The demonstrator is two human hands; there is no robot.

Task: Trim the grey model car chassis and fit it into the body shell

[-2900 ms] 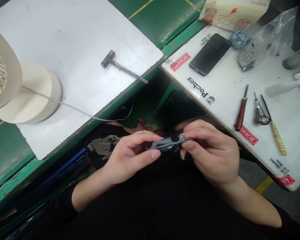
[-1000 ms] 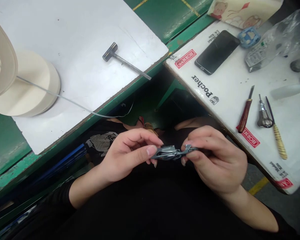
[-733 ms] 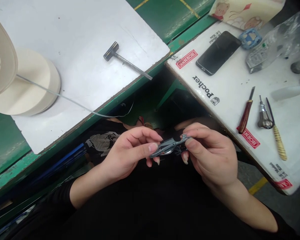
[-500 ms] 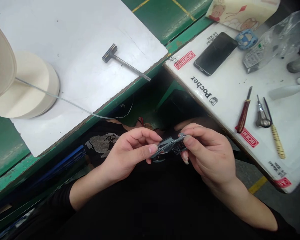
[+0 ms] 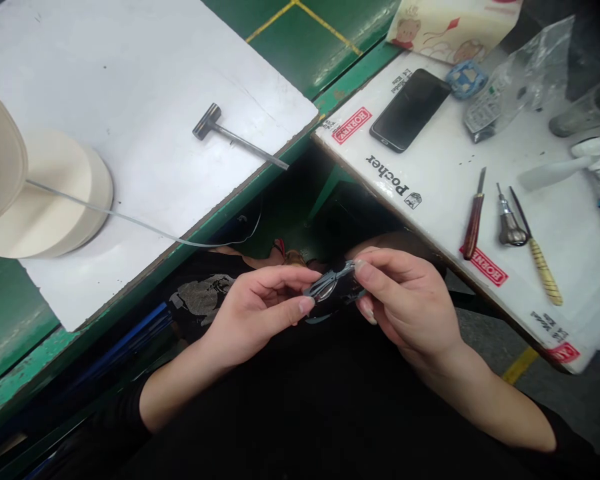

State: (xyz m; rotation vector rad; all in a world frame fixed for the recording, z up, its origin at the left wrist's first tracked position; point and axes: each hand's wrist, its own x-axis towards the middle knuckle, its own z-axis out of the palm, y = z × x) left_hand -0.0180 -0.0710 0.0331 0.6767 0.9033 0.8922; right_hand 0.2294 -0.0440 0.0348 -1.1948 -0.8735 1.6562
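Below frame centre, I see left hand (image 5: 260,303) and right hand (image 5: 414,303) pinching a grey part (image 5: 334,277); not set down, completeness unclear.

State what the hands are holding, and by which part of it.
A small dark grey openwork part: the left hand pinches one end, the right hand the opposite end.
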